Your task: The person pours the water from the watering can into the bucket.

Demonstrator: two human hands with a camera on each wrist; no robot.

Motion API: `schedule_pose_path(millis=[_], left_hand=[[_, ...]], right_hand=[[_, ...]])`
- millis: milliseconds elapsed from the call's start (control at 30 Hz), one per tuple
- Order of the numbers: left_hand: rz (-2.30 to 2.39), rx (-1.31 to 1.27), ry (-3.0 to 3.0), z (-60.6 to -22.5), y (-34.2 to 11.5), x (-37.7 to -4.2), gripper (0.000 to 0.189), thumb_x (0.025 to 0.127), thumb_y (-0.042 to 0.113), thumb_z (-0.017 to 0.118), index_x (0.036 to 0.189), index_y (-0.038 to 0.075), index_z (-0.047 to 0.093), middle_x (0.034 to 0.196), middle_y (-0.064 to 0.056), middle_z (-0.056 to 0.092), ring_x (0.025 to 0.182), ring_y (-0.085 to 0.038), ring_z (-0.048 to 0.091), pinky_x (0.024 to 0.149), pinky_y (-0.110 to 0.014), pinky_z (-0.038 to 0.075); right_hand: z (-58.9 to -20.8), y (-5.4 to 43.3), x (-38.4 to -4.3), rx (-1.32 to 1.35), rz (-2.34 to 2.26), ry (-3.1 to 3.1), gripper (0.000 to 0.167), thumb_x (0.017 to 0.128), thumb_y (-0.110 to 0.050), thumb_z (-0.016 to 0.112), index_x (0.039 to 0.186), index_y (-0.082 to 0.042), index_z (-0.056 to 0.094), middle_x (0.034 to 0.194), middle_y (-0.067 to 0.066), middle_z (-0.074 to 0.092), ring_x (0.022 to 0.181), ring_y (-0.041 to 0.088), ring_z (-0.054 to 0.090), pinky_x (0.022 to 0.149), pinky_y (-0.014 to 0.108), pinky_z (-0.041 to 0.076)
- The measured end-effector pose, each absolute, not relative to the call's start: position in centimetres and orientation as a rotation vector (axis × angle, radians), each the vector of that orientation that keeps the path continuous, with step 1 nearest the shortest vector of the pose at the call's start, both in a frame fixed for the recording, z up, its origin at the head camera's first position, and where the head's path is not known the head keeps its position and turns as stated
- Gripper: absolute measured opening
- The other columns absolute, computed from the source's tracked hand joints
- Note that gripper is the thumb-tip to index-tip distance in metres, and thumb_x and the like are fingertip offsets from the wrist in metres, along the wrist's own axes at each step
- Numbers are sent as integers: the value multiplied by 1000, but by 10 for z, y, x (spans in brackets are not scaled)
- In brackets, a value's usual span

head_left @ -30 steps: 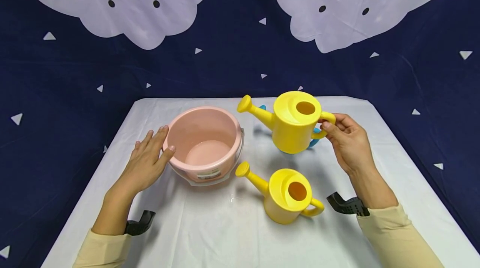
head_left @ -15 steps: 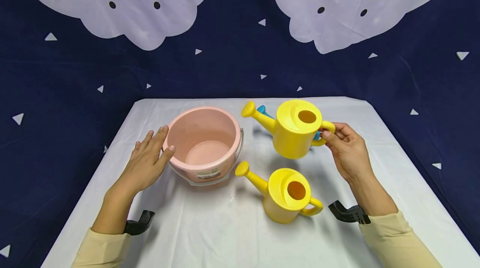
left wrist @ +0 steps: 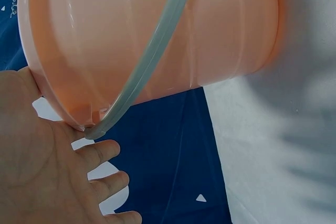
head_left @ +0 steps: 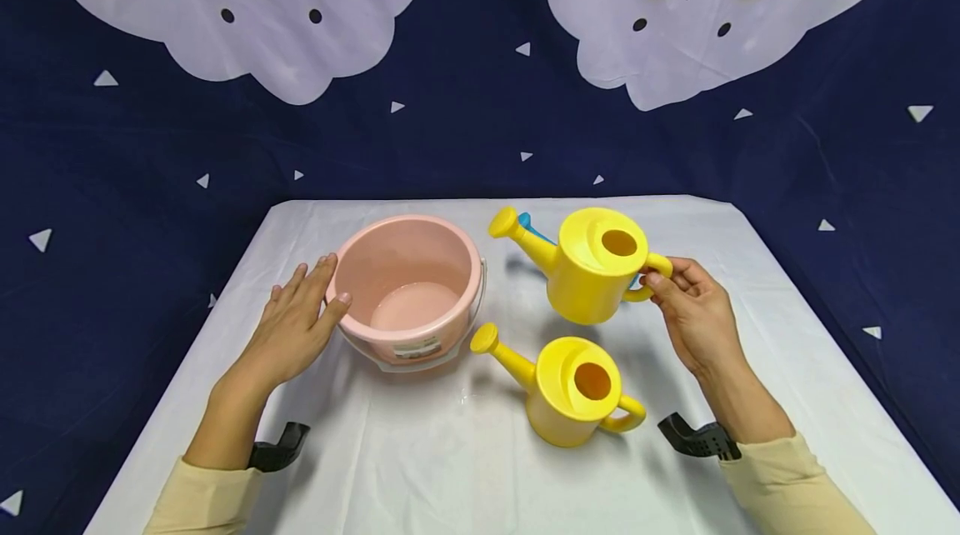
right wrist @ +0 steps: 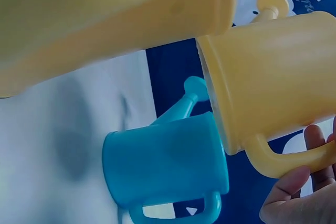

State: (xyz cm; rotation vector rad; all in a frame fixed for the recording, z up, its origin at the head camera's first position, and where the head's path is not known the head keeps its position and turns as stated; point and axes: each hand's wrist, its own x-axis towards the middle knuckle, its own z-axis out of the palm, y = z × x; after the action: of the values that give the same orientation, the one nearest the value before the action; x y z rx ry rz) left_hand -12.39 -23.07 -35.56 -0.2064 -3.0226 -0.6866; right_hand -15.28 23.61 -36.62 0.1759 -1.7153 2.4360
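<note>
My right hand (head_left: 701,314) pinches the handle of a yellow watering can (head_left: 595,268) and holds it above the table, spout to the left. Behind it a blue watering can (right wrist: 165,158) is mostly hidden in the head view; the right wrist view shows its body, spout and handle. A second yellow watering can (head_left: 567,393) stands on the table nearer to me. With fingers straight, my left hand (head_left: 294,327) rests against the left rim of a pink bucket (head_left: 405,335). The bucket has a grey handle (left wrist: 144,66) hanging down and some clear liquid seems to lie at its bottom.
A white cloth covers the table (head_left: 420,468). At its back hangs a dark blue curtain (head_left: 480,143) with clouds and small triangles. Each wrist wears a black camera mount, such as the one on the right (head_left: 697,439).
My right hand has lowered the yellow watering can and shifted it slightly right, toward me. More of the blue can's spout shows now. My left hand has stayed at the bucket.
</note>
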Motion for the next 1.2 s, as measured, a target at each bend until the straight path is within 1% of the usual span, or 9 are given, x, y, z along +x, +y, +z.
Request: schedule_pose_path(millis=[267,567,867,1200], left_hand=[[-688,-212,-3020,-355,-231,-124,66,100,51,27,153,19,6,160,-11,15,147,-38,3,112,-66,0],[-690,-217,-3017,-356,-231,-124,66,100,52,26,153,19,6,160,-10,14,148,-38,3,113,-66,0],[-686,-210,-3022,-356,-231,-125,67,99,54,25,153,20,5,160,-10,14,148,-37,2,113,-65,-1],[-683,-220,-3015,-355,-231,-124,66,100,52,26,153,19,6,160,-11,14,147,-38,3,113,-66,0]], right_hand=[[-377,240,-148,130,2434,-1726,15,88,-2,62,102,-7,62,95,-2,72,86,9,65,74,17,49],[-395,241,-142,91,2426,-1794,15,89,-1,61,101,-9,61,94,-5,71,88,7,64,73,17,48],[-409,242,-136,9,2423,-1869,14,89,-6,62,103,-10,59,95,-7,72,92,5,65,75,17,50],[-418,239,-136,-80,2377,-1948,16,89,-10,63,103,-12,59,95,-10,71,92,4,64,74,15,50]])
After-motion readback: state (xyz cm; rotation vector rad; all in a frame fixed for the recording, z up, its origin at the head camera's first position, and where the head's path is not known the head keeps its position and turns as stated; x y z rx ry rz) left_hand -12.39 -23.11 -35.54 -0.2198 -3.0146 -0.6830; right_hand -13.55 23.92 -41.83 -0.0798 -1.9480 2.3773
